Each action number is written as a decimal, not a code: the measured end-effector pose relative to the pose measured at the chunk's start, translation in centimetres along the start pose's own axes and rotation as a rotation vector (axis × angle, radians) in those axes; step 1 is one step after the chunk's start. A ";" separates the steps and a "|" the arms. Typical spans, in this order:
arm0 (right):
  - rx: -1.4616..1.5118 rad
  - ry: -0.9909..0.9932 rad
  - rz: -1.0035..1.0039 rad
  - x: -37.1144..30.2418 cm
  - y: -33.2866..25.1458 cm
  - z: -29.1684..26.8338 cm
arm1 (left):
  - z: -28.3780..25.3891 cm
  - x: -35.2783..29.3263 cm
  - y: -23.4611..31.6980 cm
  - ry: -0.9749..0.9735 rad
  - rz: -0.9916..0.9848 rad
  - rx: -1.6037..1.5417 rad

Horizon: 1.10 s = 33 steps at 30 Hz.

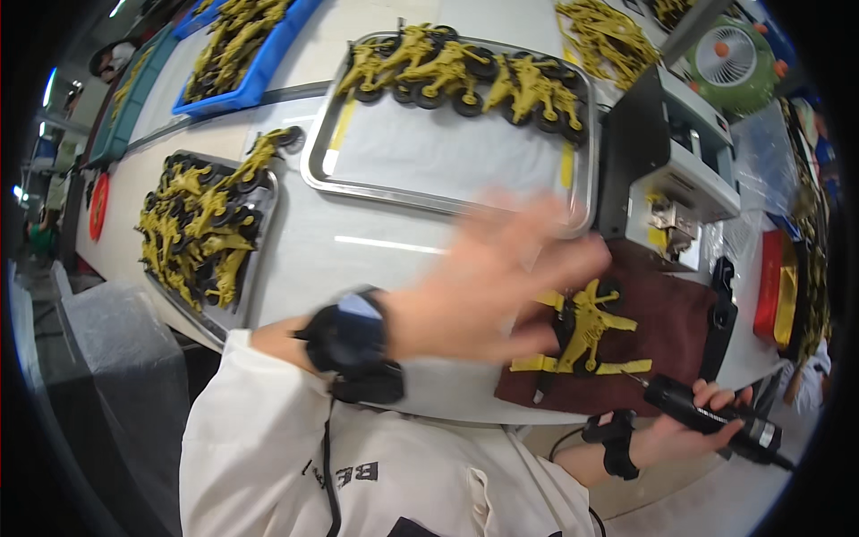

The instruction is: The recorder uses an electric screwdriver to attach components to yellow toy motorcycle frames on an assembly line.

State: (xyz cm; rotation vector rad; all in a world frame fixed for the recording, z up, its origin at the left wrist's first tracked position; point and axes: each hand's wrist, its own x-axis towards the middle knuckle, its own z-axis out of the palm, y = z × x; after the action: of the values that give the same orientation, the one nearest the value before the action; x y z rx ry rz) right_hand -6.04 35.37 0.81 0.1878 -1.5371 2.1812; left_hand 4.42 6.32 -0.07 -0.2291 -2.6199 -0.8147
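My left hand (501,277) is smeared by motion above the white tabletop and the left edge of a dark red cloth. Its fingers look apart, and nothing shows in them. Beside its thumb, a yellow plastic frame (586,331) with spread arms and small black parts lies on the cloth (667,313); the hand hides part of its left side. At the lower right, my right hand (707,421) is closed around a black electric screwdriver (676,403). The thin bit points left toward the frame's lower right arm and seems close to it.
A metal tray (394,192) holds several yellow frames with black wheels along its far side. Another metal tray (259,224) at left is heaped with them. A blue bin (259,80), a grey machine (662,152) and a green fan (729,67) stand around the table.
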 end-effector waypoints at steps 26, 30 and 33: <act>0.090 -0.024 0.169 0.1 2.2 1.1 | -19.6 -19.2 -13.6 0.011 -1.009 1.067; 0.081 0.008 0.161 0.2 2.0 0.9 | -17.6 -20.5 -15.5 0.086 -0.818 0.624; 0.048 -0.007 0.169 0.3 2.0 0.4 | -17.7 -20.0 -14.9 0.172 -0.886 0.708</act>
State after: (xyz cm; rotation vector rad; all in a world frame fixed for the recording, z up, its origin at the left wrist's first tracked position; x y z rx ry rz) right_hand -7.25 34.57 -0.64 0.0828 -1.5553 2.3518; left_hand 24.27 -16.87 -2.48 1.1852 -2.5950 -0.0541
